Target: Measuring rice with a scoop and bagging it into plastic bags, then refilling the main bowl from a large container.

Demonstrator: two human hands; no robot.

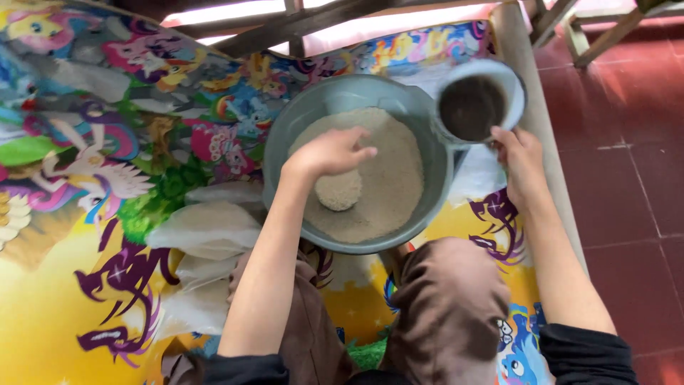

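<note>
A grey-green round basin point(299, 121) sits on a colourful cartoon mat, filled with pale dough-like crumbly flour point(392, 171). My left hand point(329, 153) is inside the basin, fingers curled over a small lump of dough point(339, 192). My right hand point(519, 153) holds a light blue cup point(513, 82) by its lower edge, at the basin's right rim. The cup is tilted toward me and has dark contents inside.
A crumpled whitish plastic bag point(203, 228) lies left of the basin on the mat point(64, 285). My knees in brown fabric point(449, 306) are just below the basin. Red floor tiles point(627, 178) run along the right; wooden furniture legs point(591, 28) stand at top right.
</note>
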